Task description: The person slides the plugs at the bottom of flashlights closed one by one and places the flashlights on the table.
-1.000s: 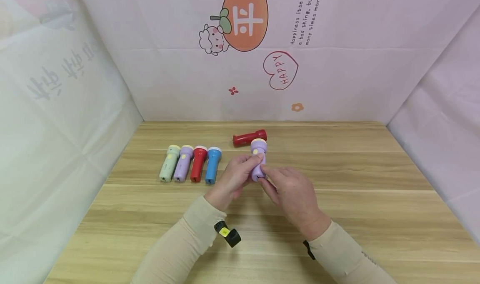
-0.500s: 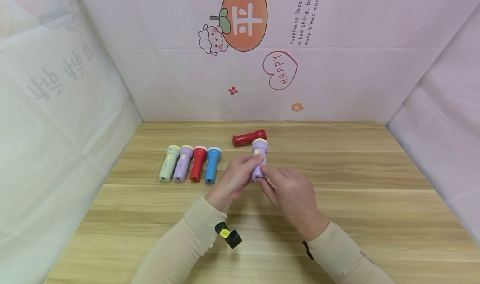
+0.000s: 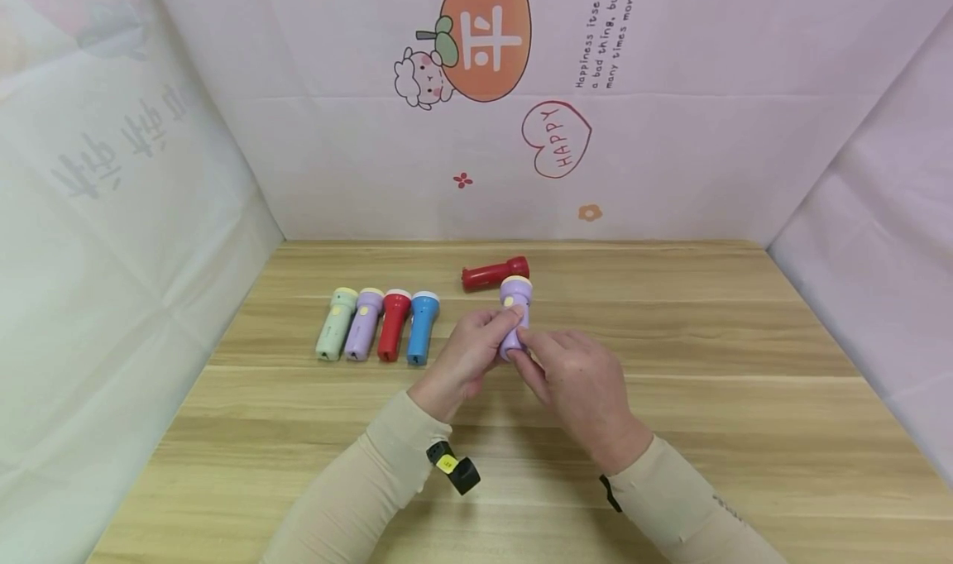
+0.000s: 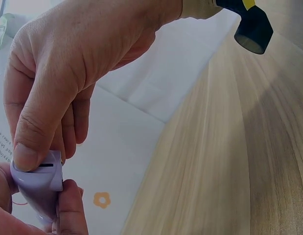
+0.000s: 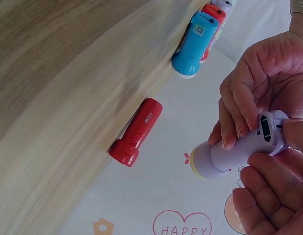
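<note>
A light purple flashlight (image 3: 515, 293) with a cream lens rim and button is held above the wooden table, its head pointing away. My left hand (image 3: 467, 351) grips its body, thumb along the top. My right hand (image 3: 584, 382) pinches the tail end between thumb and index finger. In the left wrist view, my right hand (image 4: 68, 63) comes from above, its thumb pressing the tail beside a thin slot. A dark recess near the tail of the purple flashlight (image 5: 215, 159) shows in the right wrist view. Hands hide much of the body.
Left of the hands, a pale green flashlight (image 3: 337, 324), another purple flashlight (image 3: 364, 324), a red flashlight (image 3: 394, 324) and a blue flashlight (image 3: 423, 326) stand in a row. Another red flashlight (image 3: 493, 274) lies sideways behind the hands. Printed white cloth (image 3: 335, 159) walls the table (image 3: 707, 341).
Both hands stay almost still around the purple flashlight. The right thumb has shifted slightly at the tail, and the dark mark there is no longer visible in the head view.
</note>
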The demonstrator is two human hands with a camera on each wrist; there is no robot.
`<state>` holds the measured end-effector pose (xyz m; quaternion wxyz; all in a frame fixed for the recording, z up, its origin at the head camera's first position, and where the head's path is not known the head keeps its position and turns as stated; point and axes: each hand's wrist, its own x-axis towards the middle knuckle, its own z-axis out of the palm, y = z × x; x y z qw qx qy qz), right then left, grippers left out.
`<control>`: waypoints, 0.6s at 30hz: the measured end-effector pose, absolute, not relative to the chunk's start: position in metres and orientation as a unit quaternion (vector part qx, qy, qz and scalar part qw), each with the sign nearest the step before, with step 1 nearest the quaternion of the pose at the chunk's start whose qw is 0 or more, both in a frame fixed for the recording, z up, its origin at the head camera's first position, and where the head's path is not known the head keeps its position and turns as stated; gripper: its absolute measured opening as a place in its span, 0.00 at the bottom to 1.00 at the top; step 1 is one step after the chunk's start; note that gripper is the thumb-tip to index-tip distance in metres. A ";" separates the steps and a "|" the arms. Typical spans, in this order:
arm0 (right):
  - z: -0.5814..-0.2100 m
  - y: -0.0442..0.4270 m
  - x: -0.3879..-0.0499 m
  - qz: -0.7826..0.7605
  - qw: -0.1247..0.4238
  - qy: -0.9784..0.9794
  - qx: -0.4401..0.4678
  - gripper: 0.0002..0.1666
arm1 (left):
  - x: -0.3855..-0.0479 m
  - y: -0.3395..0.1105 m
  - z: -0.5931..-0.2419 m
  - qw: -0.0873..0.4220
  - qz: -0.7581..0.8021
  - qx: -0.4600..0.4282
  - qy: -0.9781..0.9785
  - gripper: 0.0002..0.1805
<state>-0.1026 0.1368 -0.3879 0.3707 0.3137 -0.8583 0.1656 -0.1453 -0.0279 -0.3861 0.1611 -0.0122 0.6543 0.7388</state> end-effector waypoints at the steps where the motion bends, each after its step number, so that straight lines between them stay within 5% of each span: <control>1: -0.388 0.137 -0.103 0.165 0.370 -0.859 0.313 0.17 | -0.145 -0.028 -0.386 0.161 0.739 -0.013 0.654 0.26; 18: -0.389 0.136 -0.103 0.163 0.369 -0.860 0.311 0.17 | -0.145 -0.030 -0.389 0.161 0.737 -0.005 0.656 0.28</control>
